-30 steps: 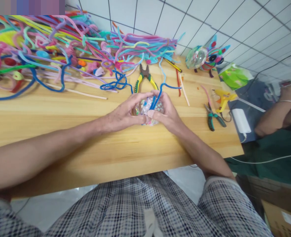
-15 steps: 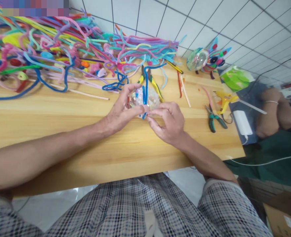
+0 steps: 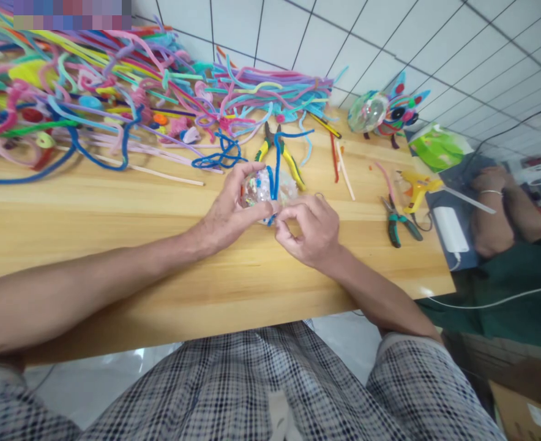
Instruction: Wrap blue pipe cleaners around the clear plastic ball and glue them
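Observation:
A clear plastic bottle (image 3: 289, 186) with shiny bits inside lies on its side above the wooden table. My left hand (image 3: 234, 205) wraps round its left part, thumb pressing near the middle. A blue pipe cleaner (image 3: 277, 165) is bent round the bottle, one long end sticking up and curving right. My right hand (image 3: 309, 229) pinches at the near side, by the pipe cleaner's lower end; the fingertips hide most of what they hold. Just behind the bottle lie yellow-and-black pliers (image 3: 293, 168), jaws pointing away from me.
Many coloured pipe cleaners (image 3: 270, 92) are heaped at the back and left. A finished-looking bottle animal (image 3: 396, 113) stands at the back right. Green-handled pliers (image 3: 401, 226), a yellow glue gun (image 3: 417, 188) and a white power block (image 3: 451, 228) lie right, beside another person's arm (image 3: 493, 211).
The view has shifted slightly. My right fingers have curled into a tighter pinch at the bottle's near side, while my left hand keeps its hold.

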